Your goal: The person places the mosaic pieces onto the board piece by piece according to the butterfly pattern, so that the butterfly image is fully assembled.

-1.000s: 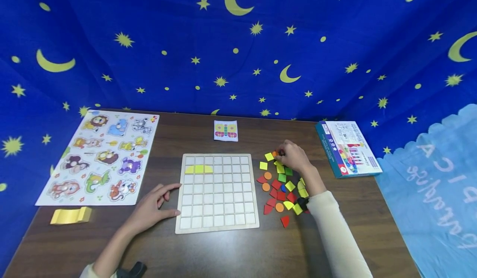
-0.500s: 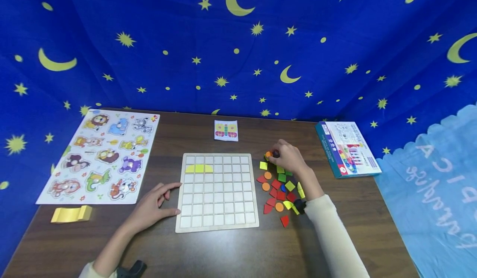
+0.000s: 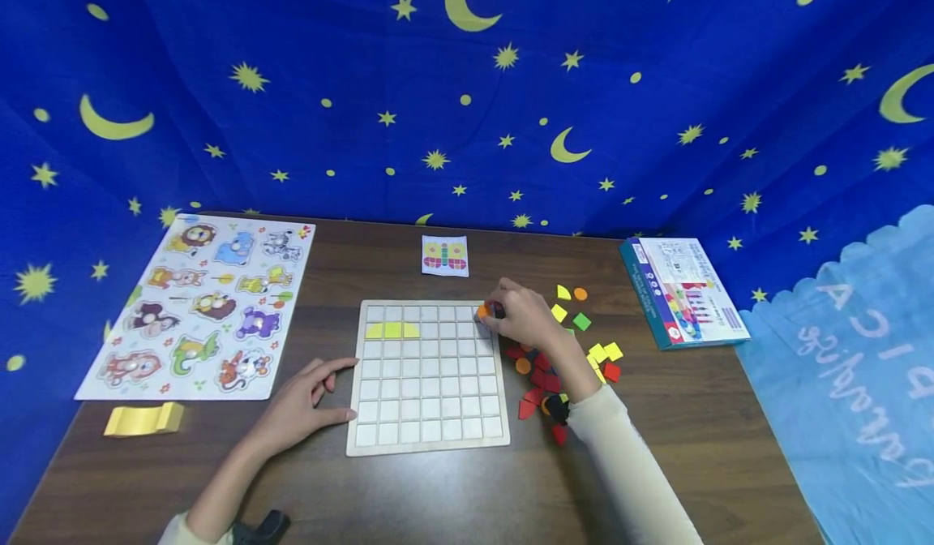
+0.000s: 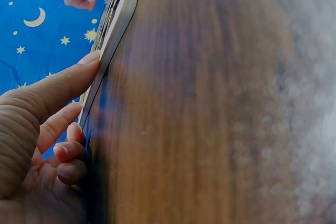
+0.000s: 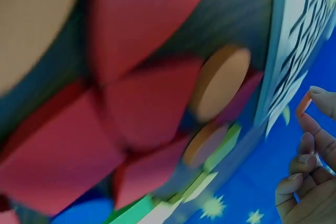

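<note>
Well, starry cloth [image 3: 409, 143] behind tabletop [image 3: 452, 500].

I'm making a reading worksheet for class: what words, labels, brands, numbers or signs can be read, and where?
"A": large white capital on the light blue cloth.
"Paradise", seemingly, back to front: white script on the same cloth; its other capitals are uncertain.
Box: printed label, too small to read.
Animal board: a red corner mark, too small to read.
Grid board: no lettering seen.
</note>
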`<state>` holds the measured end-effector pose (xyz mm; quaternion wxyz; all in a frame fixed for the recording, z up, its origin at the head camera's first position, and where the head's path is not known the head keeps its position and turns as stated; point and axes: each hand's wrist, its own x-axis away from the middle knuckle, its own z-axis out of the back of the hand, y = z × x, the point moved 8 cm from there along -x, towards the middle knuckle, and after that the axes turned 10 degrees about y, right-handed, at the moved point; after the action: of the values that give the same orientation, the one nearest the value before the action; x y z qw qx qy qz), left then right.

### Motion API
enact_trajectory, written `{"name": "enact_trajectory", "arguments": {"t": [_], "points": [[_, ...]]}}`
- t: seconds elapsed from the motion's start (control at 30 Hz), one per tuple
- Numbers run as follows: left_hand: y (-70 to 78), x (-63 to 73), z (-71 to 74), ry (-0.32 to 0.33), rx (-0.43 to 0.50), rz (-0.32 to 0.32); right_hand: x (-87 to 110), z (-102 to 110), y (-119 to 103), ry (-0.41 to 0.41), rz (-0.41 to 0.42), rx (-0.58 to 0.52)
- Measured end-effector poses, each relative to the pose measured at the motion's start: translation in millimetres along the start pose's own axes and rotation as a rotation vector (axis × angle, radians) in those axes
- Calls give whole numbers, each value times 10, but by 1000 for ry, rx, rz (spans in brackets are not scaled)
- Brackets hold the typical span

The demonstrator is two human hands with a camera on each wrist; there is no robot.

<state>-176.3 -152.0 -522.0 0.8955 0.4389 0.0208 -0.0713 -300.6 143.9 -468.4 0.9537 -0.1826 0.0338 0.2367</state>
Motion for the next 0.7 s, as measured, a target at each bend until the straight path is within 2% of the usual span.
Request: {"name": "enact_trajectory", "arguments": {"t": [0.3, 0.5, 0.7], "points": [[0, -8, -18, -5, -5, 14, -64, -164, -393, -15, 138, 6], [2, -5, -4, -5, -2, 20, -131, -249, -608, -45, 181, 24], [0, -1, 10, 1, -6, 14, -190, -327, -742, -69, 189, 30]]}}
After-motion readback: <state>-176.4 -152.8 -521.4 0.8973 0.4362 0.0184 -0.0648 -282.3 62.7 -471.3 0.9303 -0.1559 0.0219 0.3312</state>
